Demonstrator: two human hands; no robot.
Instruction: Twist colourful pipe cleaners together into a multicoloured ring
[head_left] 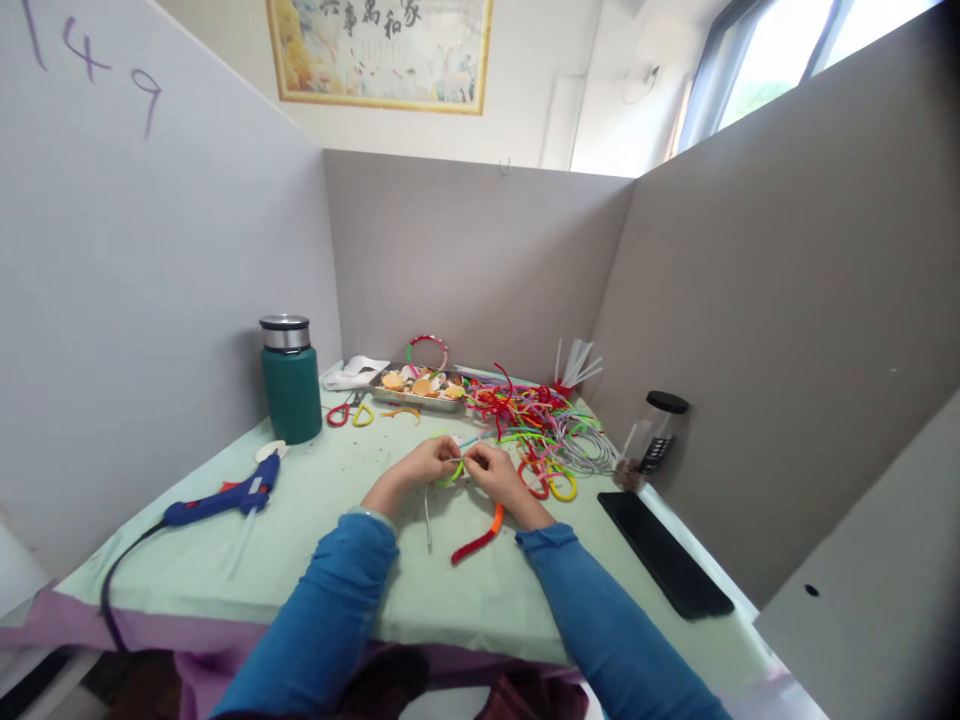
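Note:
My left hand [437, 460] and my right hand [489, 468] meet over the middle of the table, both closed in a pinch. A thin pale wire [428, 518] runs between the fingertips and hangs down below my left hand. Just under the fingers shows a bright green pipe cleaner [450, 478]; whether it is joined to the wire I cannot tell. An orange and red fuzzy pipe cleaner [477, 543] curves out on the table from beneath my right wrist. Red and yellow-handled scissors [561, 485] lie beside my right hand, partly covered.
Behind lie a heap of coloured pipe cleaners [517, 405], a coil of grey wire [592, 450] and a metal tray [427, 401] of small pieces. A green bottle [291, 395] and a blue glue gun [225, 500] are left, a black phone [664, 555] right.

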